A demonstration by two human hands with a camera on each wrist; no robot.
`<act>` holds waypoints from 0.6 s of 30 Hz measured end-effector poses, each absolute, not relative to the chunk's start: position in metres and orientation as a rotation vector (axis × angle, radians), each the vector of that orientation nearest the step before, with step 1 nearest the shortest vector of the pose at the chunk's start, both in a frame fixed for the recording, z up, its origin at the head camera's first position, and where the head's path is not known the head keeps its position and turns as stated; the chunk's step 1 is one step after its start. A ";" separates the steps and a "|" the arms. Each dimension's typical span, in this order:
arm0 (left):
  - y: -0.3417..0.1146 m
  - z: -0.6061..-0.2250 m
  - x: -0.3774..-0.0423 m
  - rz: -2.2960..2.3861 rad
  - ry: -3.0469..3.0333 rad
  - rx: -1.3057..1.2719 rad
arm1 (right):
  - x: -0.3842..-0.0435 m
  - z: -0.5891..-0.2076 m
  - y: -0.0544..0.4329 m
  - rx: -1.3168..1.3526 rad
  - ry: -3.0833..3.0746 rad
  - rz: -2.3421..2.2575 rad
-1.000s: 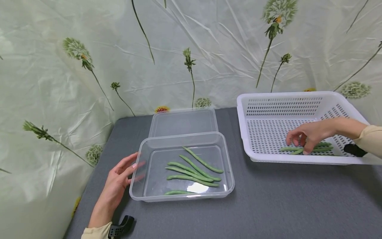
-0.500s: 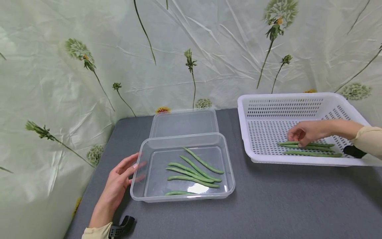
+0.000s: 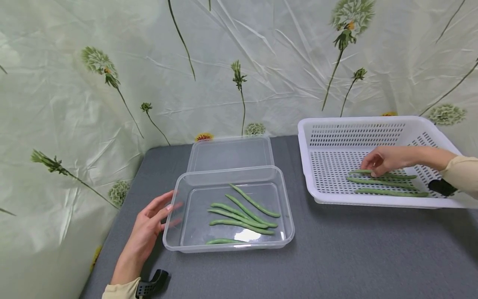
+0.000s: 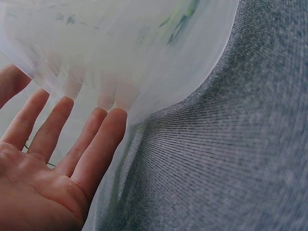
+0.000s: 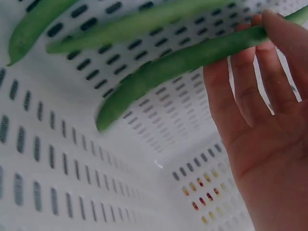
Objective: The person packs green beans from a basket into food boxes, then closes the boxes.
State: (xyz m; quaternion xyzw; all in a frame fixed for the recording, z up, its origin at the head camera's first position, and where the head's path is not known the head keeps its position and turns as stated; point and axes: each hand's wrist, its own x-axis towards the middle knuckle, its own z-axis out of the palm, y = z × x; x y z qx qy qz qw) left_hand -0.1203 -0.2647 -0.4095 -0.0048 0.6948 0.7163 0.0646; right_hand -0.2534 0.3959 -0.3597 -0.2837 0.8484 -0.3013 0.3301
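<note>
My right hand is inside the white perforated basket at the right. Between thumb and fingers it pinches a green bean, as the right wrist view shows. Two more green beans lie on the basket floor nearer its front wall. At the left, my left hand touches the left side of a clear plastic container with its fingertips, the fingers extended. Inside that container several green beans lie spread toward the right half.
A flat translucent lid lies on the grey-covered table behind the container. A flower-printed sheet hangs behind the table and along its left side. Grey tabletop separates the container from the basket.
My right hand first handles beans bunched together; now the beans lie apart, and it has moved slightly back with one in its pinch. The left hand stays at the container.
</note>
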 end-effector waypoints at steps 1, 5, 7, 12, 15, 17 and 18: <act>-0.265 -0.409 -0.120 2.163 2.095 -0.012 | -0.254 -0.358 0.396 -0.748 2.253 -0.781; -0.265 -0.409 -0.120 2.163 2.090 -0.014 | -0.257 -0.349 0.395 -0.753 2.330 -0.797; -0.265 -0.408 -0.120 2.160 2.089 -0.014 | -0.258 -0.343 0.395 -0.746 2.333 -0.825; -0.265 -0.408 -0.122 2.163 2.082 -0.011 | -0.255 -0.327 0.394 -0.644 2.320 -0.924; -0.265 -0.407 -0.122 2.162 2.082 -0.009 | -0.252 -0.319 0.392 -0.605 2.333 -0.966; -0.265 -0.407 -0.122 2.157 2.087 -0.013 | -0.251 -0.315 0.391 -0.612 2.332 -0.978; -0.265 -0.407 -0.121 2.154 2.087 -0.016 | -0.250 -0.313 0.390 -0.627 2.327 -0.983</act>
